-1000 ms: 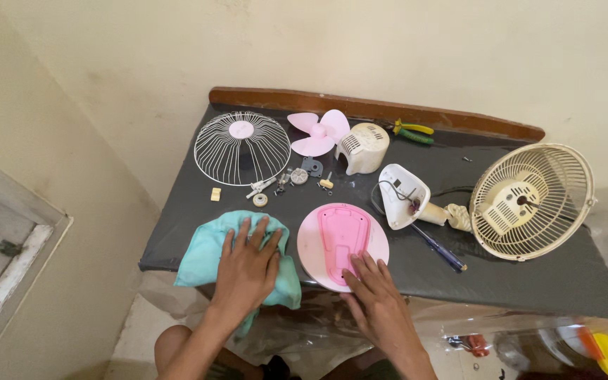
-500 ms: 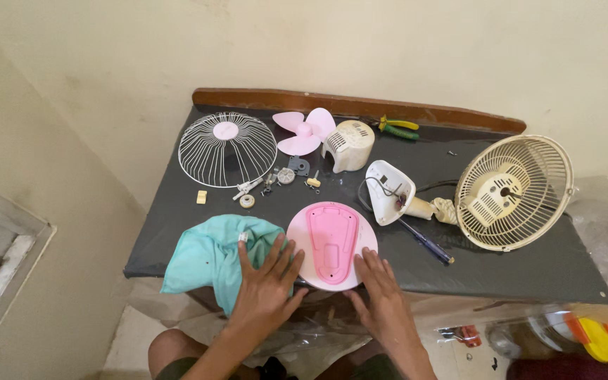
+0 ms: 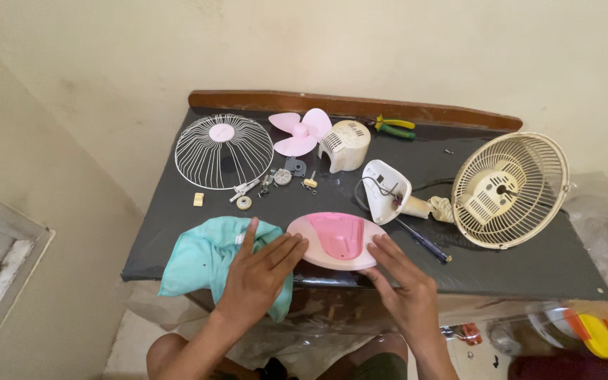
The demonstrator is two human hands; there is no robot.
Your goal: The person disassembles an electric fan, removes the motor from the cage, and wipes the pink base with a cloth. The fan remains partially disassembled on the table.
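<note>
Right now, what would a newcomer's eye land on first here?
The round pink plastic fan base at the dark table's front edge, framed by the left hand on a crumpled teal cloth and the right hand touching the base. At the right stands a cream caged fan head; at the back left lies a white wire grille.

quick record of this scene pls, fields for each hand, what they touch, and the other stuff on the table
left hand: flat on teal cloth, fingertips at pink base
right hand: fingers on pink base at near table edge
table: dark top
behind: wire grille, pink blade, cream motor cover, caged fan head, screwdriver, pliers
</note>
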